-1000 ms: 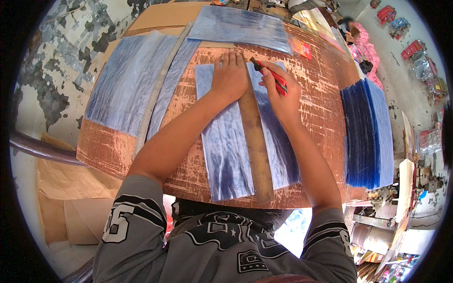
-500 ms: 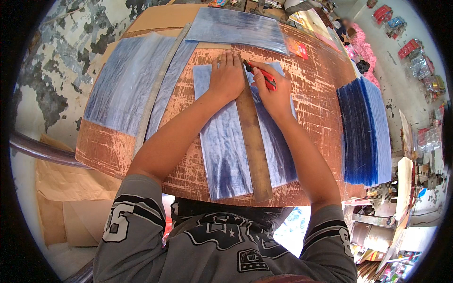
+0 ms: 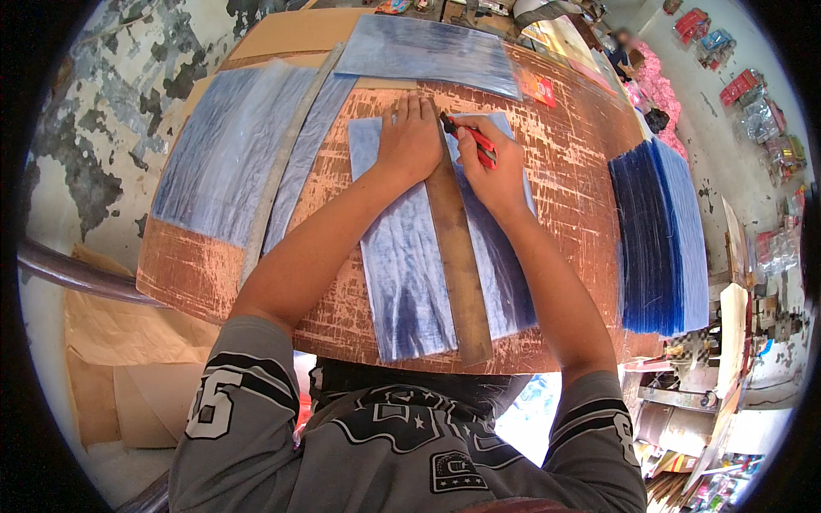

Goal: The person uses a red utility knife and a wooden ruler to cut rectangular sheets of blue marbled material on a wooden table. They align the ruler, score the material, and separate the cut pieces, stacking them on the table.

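A clear bluish plastic sheet (image 3: 407, 274) lies on the scratched brown table in front of me. Along its length runs a brown flat ruler (image 3: 462, 274), its near end close to the table's front edge. My left hand (image 3: 412, 141) lies flat over the sheet and the ruler's far part, fingers stretched away from me. In my right hand (image 3: 496, 171) is a red and black utility knife (image 3: 484, 147), its black front end at the ruler's right edge near the far end of the sheet. Whether the blade touches the plastic is too small to tell.
At left, a long grey metal ruler (image 3: 286, 162) rests on more plastic sheets (image 3: 227, 154). Another plastic stack (image 3: 428, 51) lies at the far side, beside a red card (image 3: 539, 89). A thick pile of blue sheets (image 3: 654, 239) stands on the right. Someone in pink (image 3: 657, 81) is beyond.
My right hand has shifted very slightly to the left with the knife, whose angle has altered a little. My left hand, the ruler and the sheet look nearly the same.
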`<state>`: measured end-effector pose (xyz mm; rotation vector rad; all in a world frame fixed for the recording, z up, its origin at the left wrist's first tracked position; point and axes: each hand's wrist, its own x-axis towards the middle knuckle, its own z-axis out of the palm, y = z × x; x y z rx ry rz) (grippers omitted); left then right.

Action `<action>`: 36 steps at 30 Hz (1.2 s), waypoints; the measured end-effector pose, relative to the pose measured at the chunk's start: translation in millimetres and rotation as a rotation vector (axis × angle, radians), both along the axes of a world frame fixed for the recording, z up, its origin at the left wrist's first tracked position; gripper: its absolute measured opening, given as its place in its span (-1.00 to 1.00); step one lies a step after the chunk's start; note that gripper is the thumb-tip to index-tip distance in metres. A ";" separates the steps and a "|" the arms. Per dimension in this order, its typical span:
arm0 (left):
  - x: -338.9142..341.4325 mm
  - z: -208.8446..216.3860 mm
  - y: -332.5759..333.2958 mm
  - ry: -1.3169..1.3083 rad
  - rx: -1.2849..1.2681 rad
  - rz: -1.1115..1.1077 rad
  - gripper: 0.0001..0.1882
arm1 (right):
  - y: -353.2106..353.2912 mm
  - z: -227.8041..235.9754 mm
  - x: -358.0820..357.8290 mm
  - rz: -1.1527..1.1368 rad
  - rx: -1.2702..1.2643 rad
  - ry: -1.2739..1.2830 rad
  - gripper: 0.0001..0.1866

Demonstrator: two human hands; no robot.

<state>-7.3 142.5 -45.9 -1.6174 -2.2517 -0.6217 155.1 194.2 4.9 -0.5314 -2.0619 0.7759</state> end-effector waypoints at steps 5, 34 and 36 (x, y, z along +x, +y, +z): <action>3.2 4.2 -0.7 -0.002 -0.009 0.016 -0.36 | -3.3 4.7 12.9 0.020 -0.105 -0.010 -0.80; -0.2 0.7 0.4 0.005 0.006 -0.002 -0.36 | 6.9 -4.9 -5.1 -0.081 0.048 0.030 -0.78; 1.4 1.5 -0.6 0.009 -0.001 0.005 -0.36 | 5.2 -4.7 -4.8 -0.078 0.040 0.013 -0.77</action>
